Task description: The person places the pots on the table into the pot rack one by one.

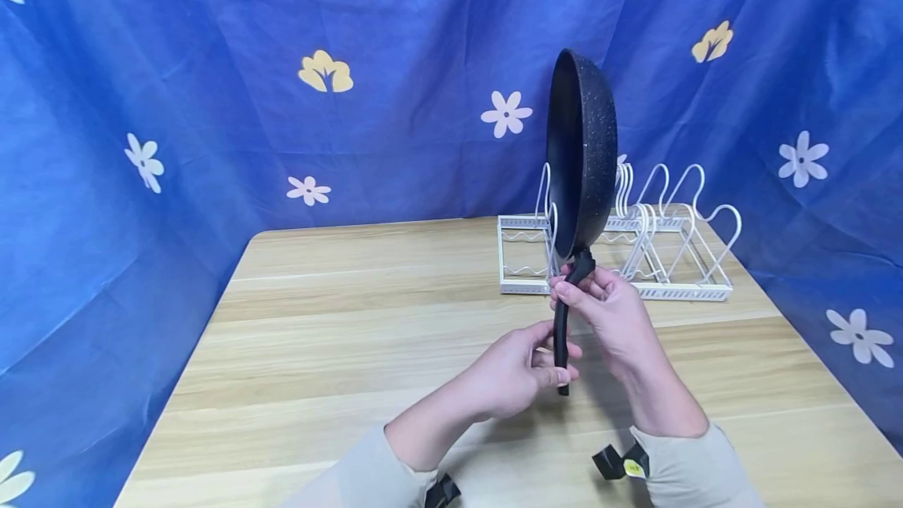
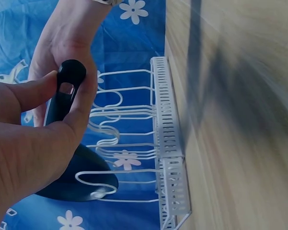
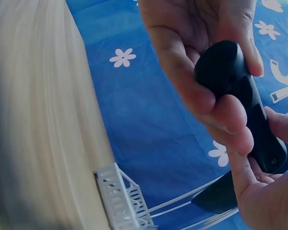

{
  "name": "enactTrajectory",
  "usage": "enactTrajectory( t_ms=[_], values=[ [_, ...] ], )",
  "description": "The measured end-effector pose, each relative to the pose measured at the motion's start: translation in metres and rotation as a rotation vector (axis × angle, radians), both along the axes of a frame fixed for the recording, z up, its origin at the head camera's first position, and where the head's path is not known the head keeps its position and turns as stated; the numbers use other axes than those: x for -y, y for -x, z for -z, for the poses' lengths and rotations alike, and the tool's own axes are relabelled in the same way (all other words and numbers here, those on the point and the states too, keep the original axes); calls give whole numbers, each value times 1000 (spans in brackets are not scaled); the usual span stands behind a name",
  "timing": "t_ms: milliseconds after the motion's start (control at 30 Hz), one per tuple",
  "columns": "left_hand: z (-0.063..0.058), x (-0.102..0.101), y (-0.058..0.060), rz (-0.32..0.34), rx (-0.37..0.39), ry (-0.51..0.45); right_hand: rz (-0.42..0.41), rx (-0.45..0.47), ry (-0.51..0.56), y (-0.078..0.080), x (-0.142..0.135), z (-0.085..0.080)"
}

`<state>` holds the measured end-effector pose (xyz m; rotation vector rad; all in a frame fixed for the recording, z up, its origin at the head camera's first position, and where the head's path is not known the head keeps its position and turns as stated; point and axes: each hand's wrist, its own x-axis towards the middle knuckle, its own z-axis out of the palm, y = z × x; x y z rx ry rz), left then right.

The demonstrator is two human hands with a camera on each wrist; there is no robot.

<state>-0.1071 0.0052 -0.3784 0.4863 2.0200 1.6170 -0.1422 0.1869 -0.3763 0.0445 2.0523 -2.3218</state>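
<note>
A black speckled frying pan stands on edge, its open side facing left and its handle pointing down toward the person. My left hand pinches the handle near its end, thumb on one side and fingers on the other. Higher up, where the handle meets the pan, my right hand grips it. The white wire rack lies behind the hands, and the pan overlaps its left-hand loops. In the left wrist view, a wire loop crosses in front of the pan.
Several more white wire loops rise from the rack's right part. The wooden table reaches back to a blue flowered cloth, which also hangs at both sides. Black straps with small attachments sit at the wrists.
</note>
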Motion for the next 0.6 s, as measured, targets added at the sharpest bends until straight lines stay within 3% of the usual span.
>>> enactTrajectory(
  t_ms=[600],
  values=[
    [22,-4,9,-18,82,16,-57,67,75,13,-4,34]
  ],
)
